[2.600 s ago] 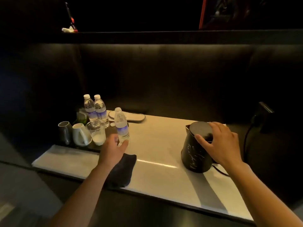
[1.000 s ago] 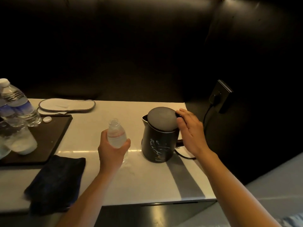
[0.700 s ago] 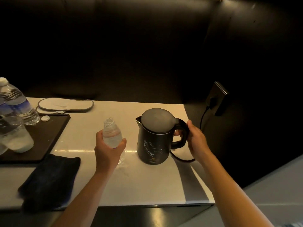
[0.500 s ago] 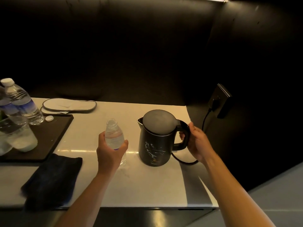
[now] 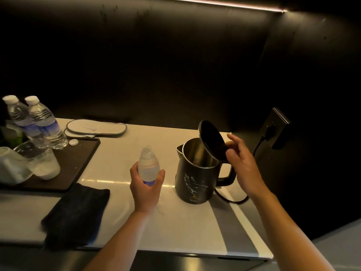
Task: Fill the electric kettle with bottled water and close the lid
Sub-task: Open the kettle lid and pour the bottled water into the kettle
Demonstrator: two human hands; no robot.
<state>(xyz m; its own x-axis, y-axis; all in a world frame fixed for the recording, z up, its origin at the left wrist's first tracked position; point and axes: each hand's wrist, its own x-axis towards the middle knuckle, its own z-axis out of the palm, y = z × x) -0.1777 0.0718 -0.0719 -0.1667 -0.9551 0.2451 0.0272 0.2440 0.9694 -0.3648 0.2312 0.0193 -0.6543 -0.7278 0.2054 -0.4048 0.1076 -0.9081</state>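
Note:
A black electric kettle (image 5: 192,182) stands on the pale counter (image 5: 185,227), its steel inside showing. Its round lid (image 5: 210,141) is tilted up and back on the handle side. My right hand (image 5: 242,163) is at the lid's right edge, thumb in front and fingertips behind it. My left hand (image 5: 145,189) holds a clear uncapped water bottle (image 5: 148,167) upright just left of the kettle, apart from it. The bottle's white cap (image 5: 73,142) lies by the tray.
A dark tray (image 5: 82,159) at left carries a glass (image 5: 39,161), a white cup (image 5: 9,167) and two sealed bottles (image 5: 46,124). A dark cloth (image 5: 76,212) lies near the front edge. Slippers (image 5: 95,126) lie behind. The kettle's cord (image 5: 230,200) runs to a wall socket (image 5: 276,128).
The kettle lid, shut half a second ago, now stands raised. My right hand left the handle and moved up to the lid's edge. The bottle stayed in my left hand.

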